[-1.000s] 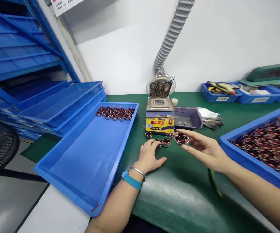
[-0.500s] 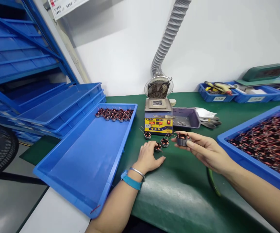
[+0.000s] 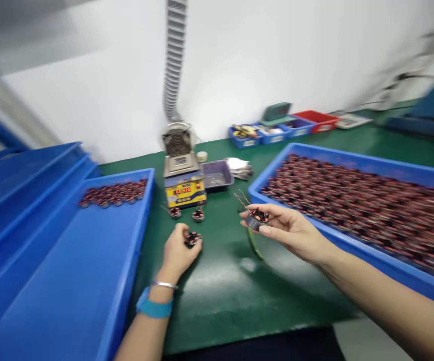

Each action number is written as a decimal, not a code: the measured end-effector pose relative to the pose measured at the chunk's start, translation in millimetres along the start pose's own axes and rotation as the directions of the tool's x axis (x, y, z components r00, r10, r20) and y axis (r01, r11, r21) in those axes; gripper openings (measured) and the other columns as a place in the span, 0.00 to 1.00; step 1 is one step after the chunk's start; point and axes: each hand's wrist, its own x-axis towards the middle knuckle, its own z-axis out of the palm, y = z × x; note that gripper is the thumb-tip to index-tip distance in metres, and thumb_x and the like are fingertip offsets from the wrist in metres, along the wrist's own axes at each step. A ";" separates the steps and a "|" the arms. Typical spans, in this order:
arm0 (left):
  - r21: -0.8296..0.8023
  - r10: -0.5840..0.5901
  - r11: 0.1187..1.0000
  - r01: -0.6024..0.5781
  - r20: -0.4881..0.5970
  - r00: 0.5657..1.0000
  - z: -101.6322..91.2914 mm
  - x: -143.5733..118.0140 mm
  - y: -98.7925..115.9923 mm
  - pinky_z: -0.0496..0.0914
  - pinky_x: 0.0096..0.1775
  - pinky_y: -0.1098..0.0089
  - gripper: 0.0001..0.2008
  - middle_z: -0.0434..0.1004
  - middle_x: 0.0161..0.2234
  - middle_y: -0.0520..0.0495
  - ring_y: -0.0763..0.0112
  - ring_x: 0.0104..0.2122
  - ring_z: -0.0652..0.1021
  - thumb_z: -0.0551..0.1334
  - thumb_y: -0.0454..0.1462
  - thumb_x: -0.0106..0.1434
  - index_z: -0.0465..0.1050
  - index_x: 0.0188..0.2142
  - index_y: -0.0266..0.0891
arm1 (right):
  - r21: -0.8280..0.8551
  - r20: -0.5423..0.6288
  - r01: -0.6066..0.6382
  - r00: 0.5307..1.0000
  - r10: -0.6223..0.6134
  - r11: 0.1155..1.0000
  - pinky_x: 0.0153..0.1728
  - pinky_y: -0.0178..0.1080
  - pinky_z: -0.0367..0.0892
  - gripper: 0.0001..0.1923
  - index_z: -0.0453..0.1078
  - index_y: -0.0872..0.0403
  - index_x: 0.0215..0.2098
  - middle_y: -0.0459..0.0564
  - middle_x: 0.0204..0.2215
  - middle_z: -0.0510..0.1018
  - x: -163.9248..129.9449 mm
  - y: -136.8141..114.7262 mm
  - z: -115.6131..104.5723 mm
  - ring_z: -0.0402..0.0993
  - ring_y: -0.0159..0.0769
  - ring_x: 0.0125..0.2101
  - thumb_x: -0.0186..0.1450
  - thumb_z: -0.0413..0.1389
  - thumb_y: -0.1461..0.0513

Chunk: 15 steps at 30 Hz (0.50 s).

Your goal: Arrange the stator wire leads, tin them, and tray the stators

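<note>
A small copper-wound coil (image 3: 257, 217) sits pinched in the right hand (image 3: 290, 231), fingers closed around it above the green mat (image 3: 224, 281). The left hand (image 3: 177, 250) curls over a second coil (image 3: 191, 238) on the mat; two loose coils (image 3: 186, 214) lie before the yellow solder pot (image 3: 184, 188).

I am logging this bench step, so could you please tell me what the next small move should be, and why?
Probably lift the left hand's small copper-wound coil into the blue plastic tray: it is pinched on the green mat, and like coils already sit in that tray.
</note>
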 end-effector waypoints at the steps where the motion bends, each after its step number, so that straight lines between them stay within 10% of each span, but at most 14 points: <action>1: 0.035 0.005 0.999 -0.006 0.025 1.000 0.6 -2.8 1.3 0.65 0.32 0.71 0.12 0.70 0.27 0.53 0.70 0.27 0.73 0.61 0.44 0.54 0.62 0.33 0.41 | -0.084 -0.054 0.013 0.998 -0.018 0.996 0.47 0.48 0.71 0.25 0.69 0.51 0.45 0.55 0.45 0.78 -12.4 -6.5 -15.2 0.77 0.44 0.43 0.53 0.65 0.49; 4: 0.138 0.039 0.989 -0.050 0.079 0.996 3.0 -8.2 3.4 0.63 0.28 0.70 0.17 0.67 0.24 0.53 0.69 0.24 0.70 0.60 0.52 0.53 0.64 0.29 0.41 | -0.420 -0.320 0.018 0.933 -0.167 0.907 0.43 0.45 0.72 0.22 0.68 0.50 0.38 0.54 0.43 0.77 -52.5 -24.5 -71.3 0.76 0.44 0.41 0.52 0.64 0.47; 7: 0.142 0.038 0.989 -0.050 0.089 0.995 5.8 -11.4 5.8 0.65 0.29 0.67 0.27 0.69 0.27 0.51 0.66 0.25 0.71 0.60 0.61 0.46 0.67 0.30 0.41 | -0.716 -0.562 -0.279 0.775 -0.290 0.640 0.33 0.44 0.71 0.22 0.66 0.50 0.32 0.51 0.29 0.75 -96.2 -32.8 -127.6 0.74 0.43 0.31 0.50 0.63 0.44; 10: 0.097 -0.009 0.995 0.003 0.065 0.998 7.9 -14.1 8.0 0.67 0.31 0.64 0.34 0.69 0.26 0.50 0.63 0.26 0.72 0.59 0.65 0.41 0.69 0.34 0.40 | -0.710 -0.650 -0.544 0.751 -0.119 0.447 0.22 0.41 0.65 0.20 0.64 0.50 0.28 0.46 0.18 0.69 -131.7 -28.5 -164.1 0.68 0.39 0.21 0.49 0.62 0.46; 15: 0.043 -0.086 0.996 0.084 0.059 0.995 10.9 -13.8 4.8 0.67 0.32 0.62 0.38 0.70 0.24 0.51 0.60 0.27 0.73 0.59 0.67 0.37 0.71 0.36 0.40 | -0.654 -0.598 -0.619 0.775 0.205 0.435 0.20 0.37 0.61 0.16 0.62 0.51 0.23 0.44 0.16 0.69 -153.0 -12.3 -180.3 0.67 0.35 0.20 0.49 0.59 0.50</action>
